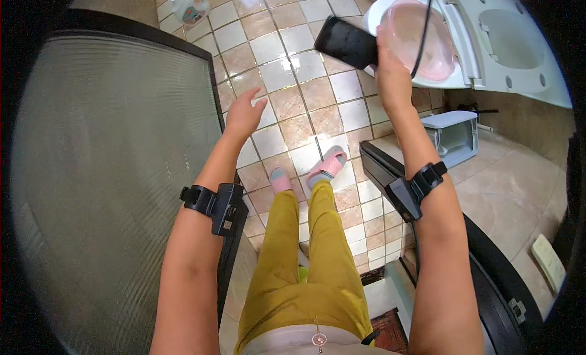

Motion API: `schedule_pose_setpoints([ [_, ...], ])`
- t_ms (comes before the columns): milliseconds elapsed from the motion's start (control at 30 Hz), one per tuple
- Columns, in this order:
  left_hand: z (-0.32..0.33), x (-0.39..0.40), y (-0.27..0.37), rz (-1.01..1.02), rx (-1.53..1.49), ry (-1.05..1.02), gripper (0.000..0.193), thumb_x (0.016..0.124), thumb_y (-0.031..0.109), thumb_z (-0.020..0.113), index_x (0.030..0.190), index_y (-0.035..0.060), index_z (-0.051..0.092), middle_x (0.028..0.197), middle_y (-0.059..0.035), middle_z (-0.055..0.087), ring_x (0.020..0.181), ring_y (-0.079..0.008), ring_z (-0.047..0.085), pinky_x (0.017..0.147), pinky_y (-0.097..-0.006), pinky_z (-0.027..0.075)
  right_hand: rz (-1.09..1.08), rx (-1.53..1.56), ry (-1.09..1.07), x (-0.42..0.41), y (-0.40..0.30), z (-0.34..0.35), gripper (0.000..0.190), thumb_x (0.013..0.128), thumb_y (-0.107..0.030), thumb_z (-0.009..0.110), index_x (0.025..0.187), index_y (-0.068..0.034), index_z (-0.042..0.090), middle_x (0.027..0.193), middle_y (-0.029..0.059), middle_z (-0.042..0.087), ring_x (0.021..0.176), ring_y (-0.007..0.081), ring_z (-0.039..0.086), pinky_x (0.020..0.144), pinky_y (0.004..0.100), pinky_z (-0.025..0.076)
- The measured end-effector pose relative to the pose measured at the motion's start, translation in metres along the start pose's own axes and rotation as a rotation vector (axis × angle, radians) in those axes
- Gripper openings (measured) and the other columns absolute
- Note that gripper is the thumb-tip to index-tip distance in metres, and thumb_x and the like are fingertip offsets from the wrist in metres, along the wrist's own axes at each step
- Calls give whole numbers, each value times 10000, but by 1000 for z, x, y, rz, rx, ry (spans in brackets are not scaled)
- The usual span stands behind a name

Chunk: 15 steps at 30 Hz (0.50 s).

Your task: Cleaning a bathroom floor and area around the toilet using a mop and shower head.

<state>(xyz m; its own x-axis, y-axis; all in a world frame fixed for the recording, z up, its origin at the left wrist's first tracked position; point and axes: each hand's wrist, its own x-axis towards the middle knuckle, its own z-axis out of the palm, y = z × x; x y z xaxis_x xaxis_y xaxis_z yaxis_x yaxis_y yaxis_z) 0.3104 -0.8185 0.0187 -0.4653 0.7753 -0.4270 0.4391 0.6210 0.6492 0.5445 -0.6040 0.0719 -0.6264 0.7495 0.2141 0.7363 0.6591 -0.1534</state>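
My right hand is closed around one end of a flat black handheld device; what kind it is I cannot tell. A thin black cable runs beside that hand. Just beyond the fingers, a pink plastic basin rests in the bowl of a white toilet with its lid raised. My left hand holds nothing, thumb and fingers apart, above the tiled floor. It is close to the dark-framed edge of a ribbed glass door.
A white plastic jug stands on the floor at the far left. Below the toilet is a grey-blue bin with an open front. A dark door frame lies right of my legs, near a wall switch plate. The floor tiles look glossy.
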Motion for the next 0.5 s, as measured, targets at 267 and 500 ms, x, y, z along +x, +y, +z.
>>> schedule_pose_setpoints([
  [267,-4,-39,-50,-166,-87,10,464,850,299,596,1226,30,556,1227,-196,568,1160,-323,527,974,-377,404,-320,-235,-242,-29,27,44,415,805,-76,503,1217,-81,460,796,109,608,730,255,616,662,365,513],
  [500,11,-76,-103,-293,-195,45,446,852,294,596,1214,35,567,1200,-197,584,1139,-330,542,951,-377,423,-611,-450,-548,-72,40,72,152,805,-162,518,914,-124,618,946,46,571,993,234,523,893,421,409],
])
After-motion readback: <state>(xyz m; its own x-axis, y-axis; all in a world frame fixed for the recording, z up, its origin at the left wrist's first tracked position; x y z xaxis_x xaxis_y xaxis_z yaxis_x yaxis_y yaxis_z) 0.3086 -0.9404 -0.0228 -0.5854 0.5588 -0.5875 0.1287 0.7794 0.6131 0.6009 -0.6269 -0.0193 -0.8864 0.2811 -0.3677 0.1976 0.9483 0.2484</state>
